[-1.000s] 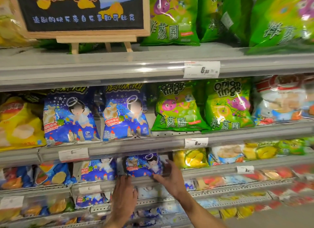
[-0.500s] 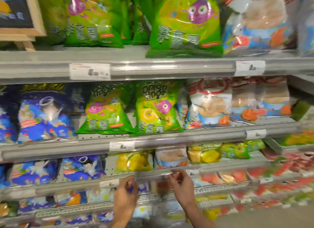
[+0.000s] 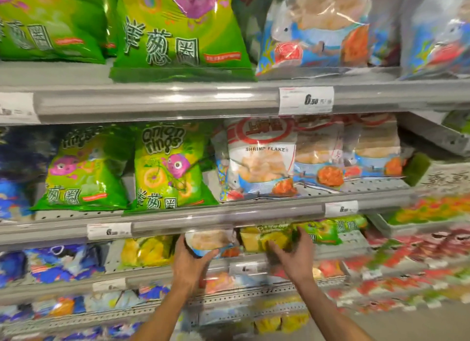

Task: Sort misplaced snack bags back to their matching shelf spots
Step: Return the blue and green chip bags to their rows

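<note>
Both forearms are showing bare up to the frame's lower edge, with no sleeve covering them. The left hand (image 3: pixel 189 260) and right hand (image 3: pixel 292 258) are wearing no gloves, rings or watch.

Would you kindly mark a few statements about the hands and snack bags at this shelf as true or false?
1. The left hand holds a small shrimp flakes bag. True.
2. The right hand hangs idle below the shelves. False: it grips a yellow bag.
3. The onion rings bags are blue. False: they are green.
4. A large shrimp flakes bag stands right of the onion rings bags. True.
</note>
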{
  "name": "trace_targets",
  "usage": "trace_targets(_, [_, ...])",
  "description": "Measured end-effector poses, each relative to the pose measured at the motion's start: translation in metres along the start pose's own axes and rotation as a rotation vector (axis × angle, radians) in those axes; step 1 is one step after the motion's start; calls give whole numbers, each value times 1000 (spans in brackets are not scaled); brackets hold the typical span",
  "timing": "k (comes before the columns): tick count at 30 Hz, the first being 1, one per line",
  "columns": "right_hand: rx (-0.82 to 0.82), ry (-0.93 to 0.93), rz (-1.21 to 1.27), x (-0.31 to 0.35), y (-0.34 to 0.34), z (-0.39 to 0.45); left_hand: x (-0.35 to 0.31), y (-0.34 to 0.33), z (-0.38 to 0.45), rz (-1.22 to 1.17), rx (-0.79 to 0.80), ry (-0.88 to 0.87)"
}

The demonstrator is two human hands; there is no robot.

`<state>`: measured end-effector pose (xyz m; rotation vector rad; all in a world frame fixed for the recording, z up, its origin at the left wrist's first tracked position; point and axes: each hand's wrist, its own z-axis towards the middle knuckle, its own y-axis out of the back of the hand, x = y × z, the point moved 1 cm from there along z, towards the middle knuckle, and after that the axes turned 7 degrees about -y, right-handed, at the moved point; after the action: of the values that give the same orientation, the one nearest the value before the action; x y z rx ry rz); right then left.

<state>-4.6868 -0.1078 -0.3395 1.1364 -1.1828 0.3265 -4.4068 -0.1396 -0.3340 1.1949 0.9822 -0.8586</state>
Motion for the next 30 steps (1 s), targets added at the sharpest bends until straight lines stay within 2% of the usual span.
trace_targets(6, [225,-59,35,4,-9,45,14,-11,36,23,51,96])
trace_targets(12, [327,-161,29,-5,-15,66,25,-15,49,24,58,176])
trace_targets(24, [184,-108,163,10,-1,40,10,-9,41,-72,13,206])
trace_targets(30, [116,-182,278,-7,31,24,-6,-26,38,-84,76,218])
